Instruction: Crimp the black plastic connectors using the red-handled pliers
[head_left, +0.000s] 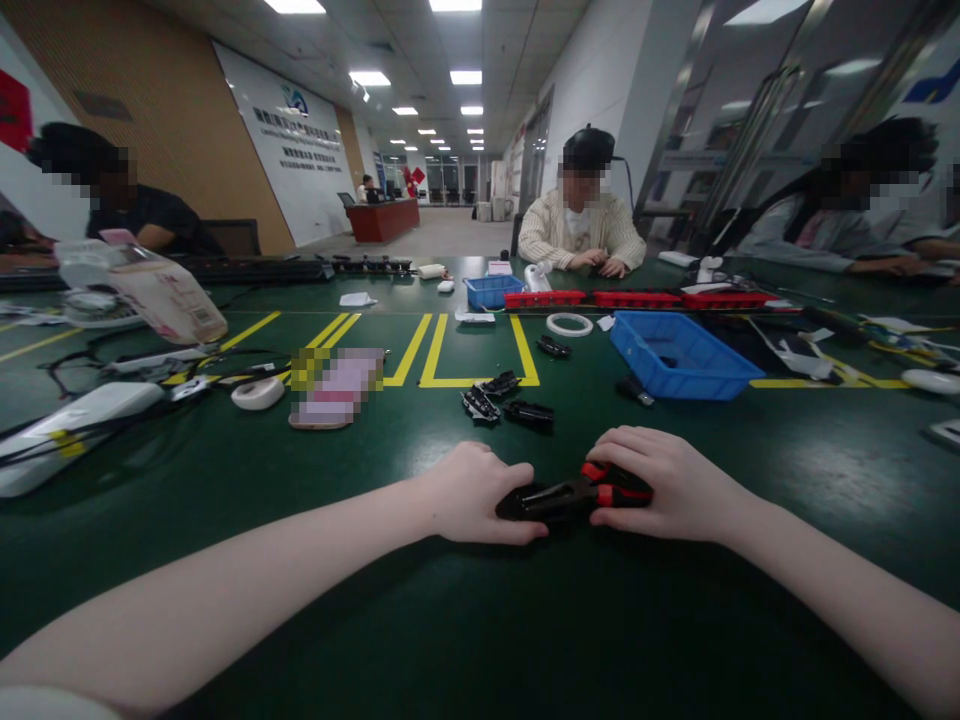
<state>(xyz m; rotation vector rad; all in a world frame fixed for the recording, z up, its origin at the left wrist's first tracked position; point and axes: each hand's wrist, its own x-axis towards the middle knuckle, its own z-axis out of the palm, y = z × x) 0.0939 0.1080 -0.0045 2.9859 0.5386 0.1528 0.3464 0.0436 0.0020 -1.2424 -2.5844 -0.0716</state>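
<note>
My left hand (pixel 472 495) is curled into a loose fist on the green table (pixel 480 620), gripping the black end of a black and red part (pixel 574 492). My right hand (pixel 667 482) covers the red end of the same part, fingers wrapped over it. The part lies low on the table between both hands. Just beyond them lie several small black plastic pieces (pixel 506 400).
A blue bin (pixel 679 355) stands ahead to the right, a smaller blue bin (pixel 491 291) farther back beside a row of red parts (pixel 637 298). White tape rolls (pixel 257 392), a bag and cables lie left. Three people sit around the table.
</note>
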